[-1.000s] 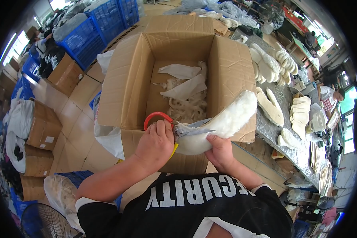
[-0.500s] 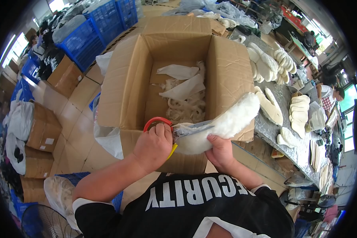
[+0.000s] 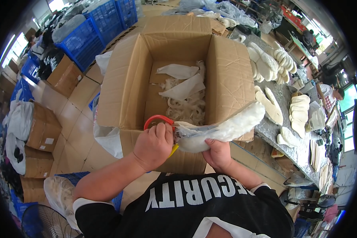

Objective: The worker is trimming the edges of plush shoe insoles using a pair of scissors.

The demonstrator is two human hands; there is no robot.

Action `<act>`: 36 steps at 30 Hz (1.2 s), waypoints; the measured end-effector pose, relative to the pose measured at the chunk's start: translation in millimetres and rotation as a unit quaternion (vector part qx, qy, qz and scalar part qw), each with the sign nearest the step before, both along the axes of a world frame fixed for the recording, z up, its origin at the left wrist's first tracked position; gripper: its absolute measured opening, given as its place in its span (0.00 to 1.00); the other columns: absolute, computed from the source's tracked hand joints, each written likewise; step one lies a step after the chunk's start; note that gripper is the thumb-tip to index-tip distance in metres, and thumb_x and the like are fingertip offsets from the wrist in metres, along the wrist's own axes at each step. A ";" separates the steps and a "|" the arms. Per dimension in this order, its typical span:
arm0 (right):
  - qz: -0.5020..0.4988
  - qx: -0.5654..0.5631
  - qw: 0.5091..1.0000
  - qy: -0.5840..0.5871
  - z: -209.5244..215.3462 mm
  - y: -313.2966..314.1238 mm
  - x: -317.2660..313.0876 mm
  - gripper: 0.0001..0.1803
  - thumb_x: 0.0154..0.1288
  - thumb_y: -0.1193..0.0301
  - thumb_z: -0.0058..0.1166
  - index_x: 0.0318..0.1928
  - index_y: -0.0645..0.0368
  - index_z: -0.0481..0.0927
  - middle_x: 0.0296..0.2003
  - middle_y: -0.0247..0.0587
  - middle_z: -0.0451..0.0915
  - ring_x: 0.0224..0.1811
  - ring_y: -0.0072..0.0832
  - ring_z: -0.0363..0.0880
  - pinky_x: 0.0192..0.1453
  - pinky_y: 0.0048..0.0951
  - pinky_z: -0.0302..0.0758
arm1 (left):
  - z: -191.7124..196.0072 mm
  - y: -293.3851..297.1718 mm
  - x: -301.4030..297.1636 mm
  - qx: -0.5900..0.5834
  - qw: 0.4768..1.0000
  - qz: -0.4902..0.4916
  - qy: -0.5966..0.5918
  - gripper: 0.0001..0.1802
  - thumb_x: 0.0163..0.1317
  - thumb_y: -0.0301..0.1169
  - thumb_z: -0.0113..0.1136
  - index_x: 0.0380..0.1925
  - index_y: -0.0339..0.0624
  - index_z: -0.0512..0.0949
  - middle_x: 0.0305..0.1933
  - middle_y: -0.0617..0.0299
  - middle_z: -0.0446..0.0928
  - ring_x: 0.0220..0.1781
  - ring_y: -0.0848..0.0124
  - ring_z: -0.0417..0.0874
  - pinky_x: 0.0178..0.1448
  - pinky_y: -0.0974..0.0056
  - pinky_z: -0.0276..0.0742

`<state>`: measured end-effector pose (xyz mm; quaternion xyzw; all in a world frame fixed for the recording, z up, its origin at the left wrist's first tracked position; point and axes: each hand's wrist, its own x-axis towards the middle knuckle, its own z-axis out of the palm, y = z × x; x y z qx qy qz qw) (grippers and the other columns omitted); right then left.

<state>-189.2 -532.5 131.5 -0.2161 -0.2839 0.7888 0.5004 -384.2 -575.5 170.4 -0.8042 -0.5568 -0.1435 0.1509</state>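
Note:
My left hand (image 3: pixel 154 145) is closed round the handles of a pair of scissors (image 3: pixel 158 118), one loop red and the other yellow. Their blades point right, lying along the upper edge of a white fluffy insole (image 3: pixel 240 123). My right hand (image 3: pixel 218 154) grips this insole from below near its middle, thumb on top. The insole's far end sticks out to the right, over the flap of the cardboard box. Part of the blades is hidden against the fleece.
Below my hands stands the open cardboard box (image 3: pixel 231 73), holding white trimmings (image 3: pixel 184 109) and pale flat scraps (image 3: pixel 178 71). On the right, a worktable (image 3: pixel 265 115) carries stacks of fluffy insoles (image 3: pixel 299 111). Blue crates (image 3: pixel 81 41) line the left, and a fan (image 3: pixel 47 222) is at lower left.
The insole has shifted slightly and tilted lower, its far end now further right and down. My right hand has moved a little down and left with it. The scissors stay nearly in place.

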 end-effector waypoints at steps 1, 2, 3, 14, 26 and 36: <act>0.000 0.000 1.000 0.000 -0.2 0.9 0.2 0.22 0.52 0.83 0.50 0.50 0.61 0.67 0.47 0.46 0.73 0.52 0.41 0.70 0.61 0.42 0.63 | 0.8 -1.7 -0.9 -0.016 1.000 -0.006 0.004 0.15 0.50 0.25 0.51 0.37 0.27 0.70 0.33 0.52 0.69 0.31 0.62 0.75 0.30 0.62 0.74; 0.006 -0.002 1.000 -0.003 -1.2 2.0 1.0 0.22 0.51 0.82 0.51 0.49 0.61 0.67 0.47 0.47 0.73 0.52 0.41 0.70 0.61 0.42 0.63 | 1.6 -2.6 -1.3 -0.033 0.999 -0.011 0.008 0.15 0.49 0.25 0.52 0.37 0.27 0.70 0.33 0.53 0.69 0.31 0.62 0.76 0.30 0.63 0.74; 0.012 -0.004 1.000 -0.007 -2.5 2.8 1.4 0.21 0.51 0.82 0.51 0.48 0.62 0.68 0.47 0.47 0.73 0.52 0.41 0.70 0.61 0.42 0.63 | 2.4 -2.0 -0.9 -0.033 0.999 -0.010 0.008 0.15 0.49 0.25 0.52 0.37 0.27 0.70 0.33 0.53 0.69 0.31 0.62 0.76 0.30 0.63 0.74; -0.021 0.073 0.997 -0.028 2.4 24.0 4.6 0.16 0.54 0.81 0.52 0.45 0.65 0.72 0.44 0.45 0.75 0.50 0.36 0.70 0.58 0.36 0.65 | 26.2 38.0 -31.6 -0.481 0.669 0.043 -0.565 0.13 0.56 0.35 0.56 0.30 0.34 0.72 0.24 0.61 0.73 0.24 0.74 0.77 0.28 0.70 0.71; 0.018 0.344 0.939 0.020 -20.3 54.1 7.0 0.07 0.55 0.69 0.59 0.35 0.52 0.77 0.43 0.38 0.71 0.56 0.38 0.62 0.61 0.40 0.59 | 10.7 49.9 14.5 -0.103 0.861 -0.050 -0.495 0.31 0.36 0.30 0.75 0.40 0.38 0.67 0.37 0.58 0.72 0.38 0.71 0.72 0.44 0.67 0.69; 0.070 0.238 0.969 -0.017 -17.1 52.6 13.4 0.25 0.45 0.62 0.66 0.43 0.60 0.77 0.50 0.45 0.68 0.57 0.39 0.65 0.62 0.41 0.60 | 13.2 46.8 38.8 -0.076 0.893 -0.096 -0.433 0.23 0.32 0.15 0.63 0.33 0.37 0.68 0.34 0.52 0.75 0.38 0.54 0.75 0.42 0.58 0.73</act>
